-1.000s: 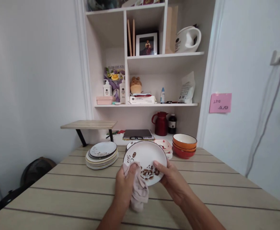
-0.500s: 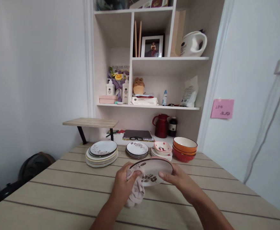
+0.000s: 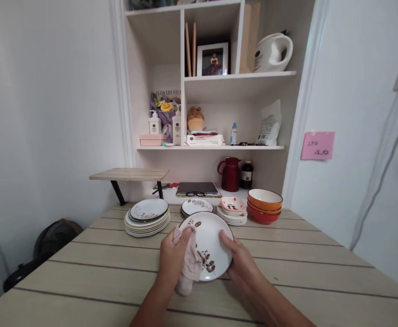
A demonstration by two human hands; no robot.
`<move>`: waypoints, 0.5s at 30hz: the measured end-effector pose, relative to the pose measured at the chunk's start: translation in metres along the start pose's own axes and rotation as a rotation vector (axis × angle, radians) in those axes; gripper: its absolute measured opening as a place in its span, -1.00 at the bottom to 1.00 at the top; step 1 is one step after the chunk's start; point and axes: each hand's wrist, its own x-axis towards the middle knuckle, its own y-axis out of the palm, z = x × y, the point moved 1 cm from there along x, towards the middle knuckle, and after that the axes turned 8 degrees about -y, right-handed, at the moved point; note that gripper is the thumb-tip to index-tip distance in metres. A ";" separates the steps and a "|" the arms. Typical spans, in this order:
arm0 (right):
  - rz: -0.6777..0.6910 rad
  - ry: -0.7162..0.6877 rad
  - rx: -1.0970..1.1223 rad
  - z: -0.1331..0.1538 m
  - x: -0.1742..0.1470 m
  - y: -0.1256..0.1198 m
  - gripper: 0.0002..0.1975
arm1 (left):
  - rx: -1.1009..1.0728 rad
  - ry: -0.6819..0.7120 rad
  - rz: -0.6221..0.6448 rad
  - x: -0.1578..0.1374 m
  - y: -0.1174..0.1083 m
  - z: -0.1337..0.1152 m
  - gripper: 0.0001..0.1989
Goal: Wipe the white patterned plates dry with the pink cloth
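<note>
A white plate (image 3: 216, 243) with a dark rim and brown flower pattern is held up over the table, its face tilted toward me. My right hand (image 3: 241, 259) grips its right edge, thumb on the face and fingers behind. At the left edge, my left hand (image 3: 173, 256) is closed on a pale pink cloth (image 3: 190, 263), which it presses against the plate's rim and face. The cloth's lower end hangs below the hand. Fingers behind the plate are hidden.
Along the table's (image 3: 117, 272) far side stand a large plate stack (image 3: 147, 211), smaller plates (image 3: 197, 206), small dishes topped by a pink bowl (image 3: 233, 205), and orange and red bowls (image 3: 264, 206). Behind are a red jug (image 3: 231, 175), a laptop (image 3: 197, 188) and a raised wooden shelf (image 3: 129, 174).
The plate has tilted up, so more of its face shows, and has shifted slightly left. Both hands moved with it, still holding cloth and plate. The camera view has shifted slightly.
</note>
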 end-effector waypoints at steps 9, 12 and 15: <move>-0.143 0.097 0.331 -0.001 0.009 -0.002 -0.43 | -0.148 -0.241 0.203 -0.001 0.028 0.028 -0.48; -0.044 0.109 0.379 0.004 0.007 0.000 -0.47 | -0.177 -0.264 0.226 -0.003 0.028 0.025 -0.48; 0.019 0.162 0.391 0.000 0.007 -0.001 -0.47 | -0.168 -0.299 0.233 -0.006 0.023 0.017 -0.47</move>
